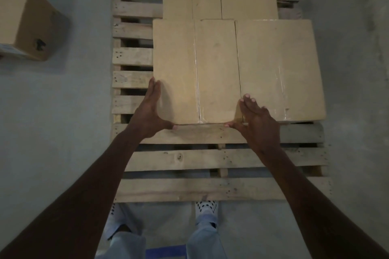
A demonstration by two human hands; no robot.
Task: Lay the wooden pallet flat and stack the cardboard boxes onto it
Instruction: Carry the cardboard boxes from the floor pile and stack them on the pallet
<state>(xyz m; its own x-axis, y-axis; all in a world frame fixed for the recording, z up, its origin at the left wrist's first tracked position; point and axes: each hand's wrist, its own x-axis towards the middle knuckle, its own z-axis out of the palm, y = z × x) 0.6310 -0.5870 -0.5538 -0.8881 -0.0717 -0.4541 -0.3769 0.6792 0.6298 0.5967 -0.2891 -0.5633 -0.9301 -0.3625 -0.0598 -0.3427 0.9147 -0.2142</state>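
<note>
The wooden pallet (189, 160) lies flat on the concrete floor. Two tan cardboard boxes stand side by side on its middle, the left box (214, 65) and the right box (277, 59). More boxes (210, 0) fill the row behind them. My left hand (147, 115) presses flat against the left box's left side, fingers straight, thumb along its front bottom edge. My right hand (259, 124) lies at the seam between the two front boxes, fingers straight over the right box's top, thumb along the left box's front edge.
Another cardboard box (27, 23) sits on the floor at the far left, apart from the pallet. My feet (206, 206) stand just in front of the pallet's near edge. Bare slats show at the pallet's front and left side.
</note>
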